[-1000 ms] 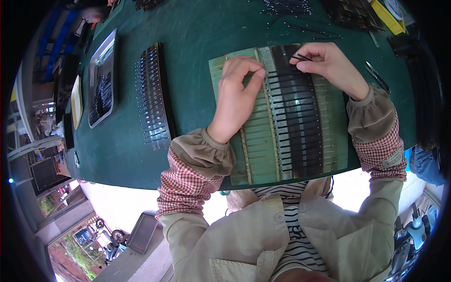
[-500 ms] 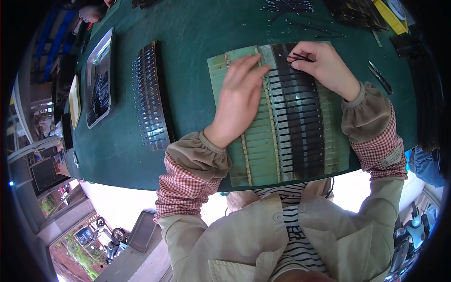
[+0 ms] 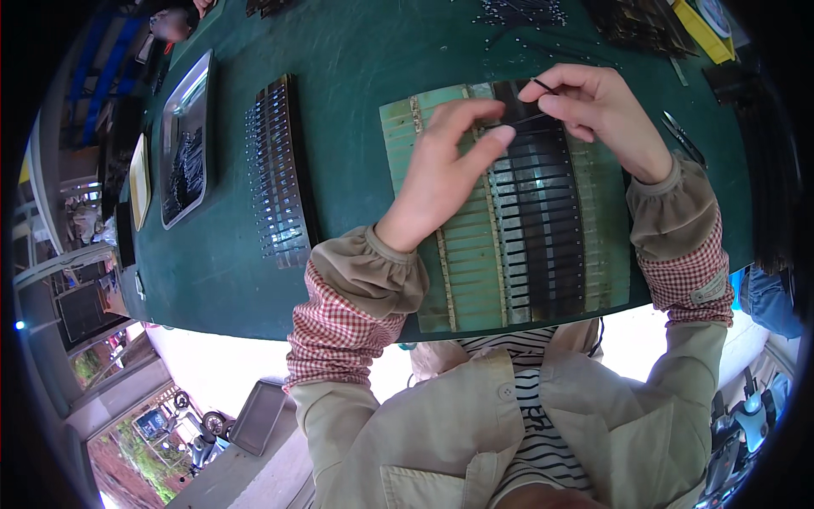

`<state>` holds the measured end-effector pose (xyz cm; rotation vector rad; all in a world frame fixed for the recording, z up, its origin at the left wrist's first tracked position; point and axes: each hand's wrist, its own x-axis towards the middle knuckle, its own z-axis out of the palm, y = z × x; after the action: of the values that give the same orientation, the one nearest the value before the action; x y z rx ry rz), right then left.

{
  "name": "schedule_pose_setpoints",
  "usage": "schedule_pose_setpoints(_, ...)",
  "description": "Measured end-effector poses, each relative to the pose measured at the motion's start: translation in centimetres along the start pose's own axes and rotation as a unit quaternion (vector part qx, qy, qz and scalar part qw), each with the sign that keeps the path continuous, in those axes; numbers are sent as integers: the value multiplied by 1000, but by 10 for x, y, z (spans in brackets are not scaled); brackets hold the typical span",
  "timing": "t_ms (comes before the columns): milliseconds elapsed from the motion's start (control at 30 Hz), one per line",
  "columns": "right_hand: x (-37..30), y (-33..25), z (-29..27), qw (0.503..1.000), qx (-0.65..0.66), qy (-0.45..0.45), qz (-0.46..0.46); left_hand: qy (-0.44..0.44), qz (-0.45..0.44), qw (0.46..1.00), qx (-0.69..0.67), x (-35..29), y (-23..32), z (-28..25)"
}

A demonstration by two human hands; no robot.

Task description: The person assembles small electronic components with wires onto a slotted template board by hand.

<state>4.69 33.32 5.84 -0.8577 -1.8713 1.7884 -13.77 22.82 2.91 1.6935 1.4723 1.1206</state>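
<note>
A pale green slotted board (image 3: 471, 288) lies on the table in front of me. Along its right half, thin black leads (image 3: 543, 229) lie side by side in a row of slots, with small bright tips down the right side. My right hand (image 3: 598, 110) pinches a short black lead (image 3: 545, 86) between thumb and fingers, above the board's far right part. My left hand (image 3: 449, 165) is over the board's far middle, thumb and forefinger apart, with the thumb tip close to the row's far end. Whether that thumb touches the leads is hard to tell.
Left of the board lies a dark strip (image 3: 280, 170) of similar leads. Farther left is a metal tray (image 3: 206, 93) holding black pieces. Loose leads (image 3: 526, 13) lie at the back, a yellow container (image 3: 708, 34) at the far right, and snips (image 3: 682, 140) right of my right hand.
My left hand has shifted slightly right, and its thumb and forefinger have spread. My right hand has moved a little right, still pinching the black lead. The view has shifted slightly.
</note>
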Motion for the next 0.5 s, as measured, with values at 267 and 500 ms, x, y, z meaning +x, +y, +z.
schedule_pose_setpoints(267, 8, 5, 1, 999, -40, 3, -13, 15, -67, 995, -69, 6, -14, -13)
schedule_pose_setpoints(500, 13, 8, 4, 999, -8, -5, -44, 3, 36, 999, -9, 6, -14, -7)
